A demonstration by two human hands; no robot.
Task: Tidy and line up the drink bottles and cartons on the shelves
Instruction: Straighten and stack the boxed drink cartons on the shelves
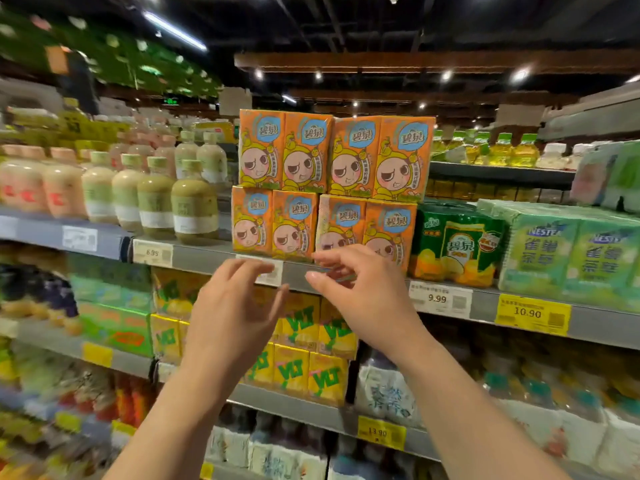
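Observation:
Orange carton packs with a cartoon face stand two high on the top shelf: an upper row (336, 154) and a lower row (277, 223). My left hand (235, 313) hovers in front of the shelf edge (207, 258) just below the lower row, fingers loosely spread and holding nothing. My right hand (360, 292) is raised beside it, fingertips at the bottom of the lower right orange pack (388, 226), fingers relaxed; whether they touch it I cannot tell. Both hands are empty.
Cream and green bottles (156, 199) fill the shelf to the left. A green carton pack (457, 244) and pale green tea packs (568, 258) sit to the right. Yellow carton packs (304, 372) are on the shelf below. Price tags line the shelf edges.

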